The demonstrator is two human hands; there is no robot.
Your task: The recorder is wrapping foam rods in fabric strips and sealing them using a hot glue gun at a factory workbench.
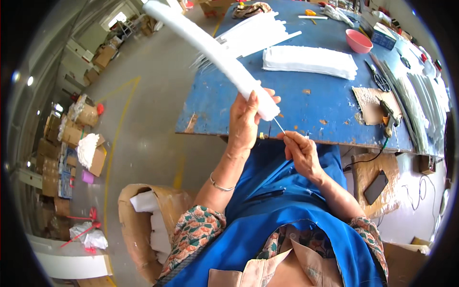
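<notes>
Over the near edge of the worn blue wooden table (306, 103), we see the left hand (246, 119) wrapped around the lower end of a long white padded foam-like tube (210, 45), fingers curled over it and thumb up along its side. That tube rises from the fist, arcing up and to the left above the grey floor, soft, matte and evenly thick, its bottom end rounded off. Out of that end pokes a thin white stick (279, 126), and the right hand (300, 153) pinches the stick's lower tip between thumb and forefinger, the other fingers folded in. Behind the hands, on the table, lie a flat stack of white fabric pieces (311, 61), a fan of white sticks (253, 33) and a pink bowl (358, 41). Down left stands a cardboard box (143, 225) of white pieces.
</notes>
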